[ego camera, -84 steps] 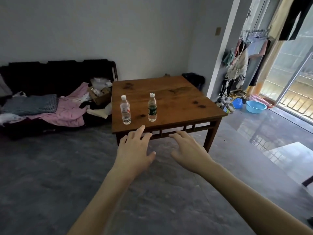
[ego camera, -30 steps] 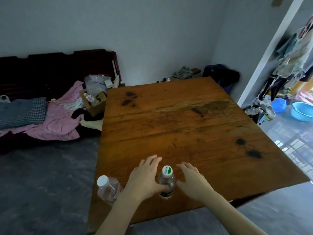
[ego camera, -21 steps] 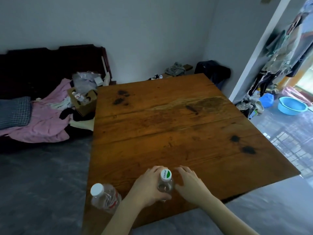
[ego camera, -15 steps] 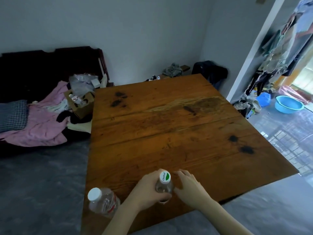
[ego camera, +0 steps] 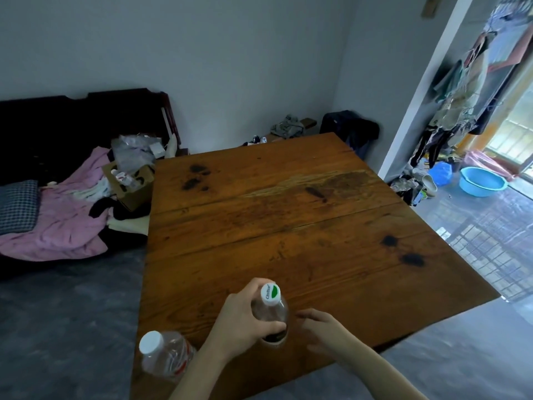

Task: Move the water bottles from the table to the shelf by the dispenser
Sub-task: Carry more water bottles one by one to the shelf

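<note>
While our left hand (ego camera: 242, 321) wraps its fingers round the green-capped bottle (ego camera: 271, 311) near the front edge of the wooden table (ego camera: 288, 226), our right hand (ego camera: 323, 332) sits just beside it, loosely curled and holding nothing. Left of them stands the white-capped bottle (ego camera: 164, 355).

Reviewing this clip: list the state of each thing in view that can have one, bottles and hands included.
Green-capped bottle: capped, upright, gripped by the left hand.
Red-label bottle: capped, standing on the table, untouched.
Left hand: fingers wrapped round the green-capped bottle.
Right hand: beside that bottle, fingers loosely curled, holding nothing.
Cardboard box: open, filled with clutter.
Blue basin: upright on the floor.
</note>
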`<action>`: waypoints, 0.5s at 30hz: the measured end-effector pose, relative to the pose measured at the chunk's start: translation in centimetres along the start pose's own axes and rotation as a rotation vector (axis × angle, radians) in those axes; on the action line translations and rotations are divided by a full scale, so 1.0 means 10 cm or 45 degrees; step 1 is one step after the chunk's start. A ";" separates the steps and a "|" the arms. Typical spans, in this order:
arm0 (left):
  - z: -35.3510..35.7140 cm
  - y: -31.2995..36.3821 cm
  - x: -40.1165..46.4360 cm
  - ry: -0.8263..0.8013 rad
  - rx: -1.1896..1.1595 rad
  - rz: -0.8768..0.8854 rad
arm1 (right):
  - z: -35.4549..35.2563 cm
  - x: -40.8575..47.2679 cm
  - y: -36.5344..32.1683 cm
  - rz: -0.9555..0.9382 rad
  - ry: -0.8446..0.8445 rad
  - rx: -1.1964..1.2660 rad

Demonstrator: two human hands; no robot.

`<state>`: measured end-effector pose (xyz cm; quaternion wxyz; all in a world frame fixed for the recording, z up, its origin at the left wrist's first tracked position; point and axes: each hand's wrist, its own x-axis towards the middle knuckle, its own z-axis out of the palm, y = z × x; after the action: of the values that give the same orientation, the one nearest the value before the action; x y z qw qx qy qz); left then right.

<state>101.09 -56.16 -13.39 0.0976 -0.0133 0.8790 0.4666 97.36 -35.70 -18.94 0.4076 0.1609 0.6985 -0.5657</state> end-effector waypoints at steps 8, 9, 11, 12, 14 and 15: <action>-0.25 0.39 -0.06 0.159 -0.052 0.208 | -0.04 -0.10 0.02 0.214 -0.184 0.786; -0.28 0.44 -0.06 0.168 -0.046 0.224 | -0.03 -0.14 -0.01 0.208 -0.227 0.843; -0.32 0.54 -0.07 0.172 -0.028 0.247 | -0.01 -0.23 -0.07 0.182 -0.313 0.888; -0.34 0.58 -0.07 0.173 -0.019 0.260 | 0.00 -0.28 -0.10 0.169 -0.355 0.892; -0.37 0.65 -0.07 0.181 -0.001 0.286 | 0.00 -0.35 -0.16 0.146 -0.393 0.895; -0.38 0.69 -0.06 0.186 0.007 0.298 | -0.01 -0.38 -0.19 0.137 -0.402 0.890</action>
<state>100.28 -55.45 -5.55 -0.0217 0.0557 0.8806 0.4701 98.38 -35.29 -14.85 0.4599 0.2375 0.3828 -0.7653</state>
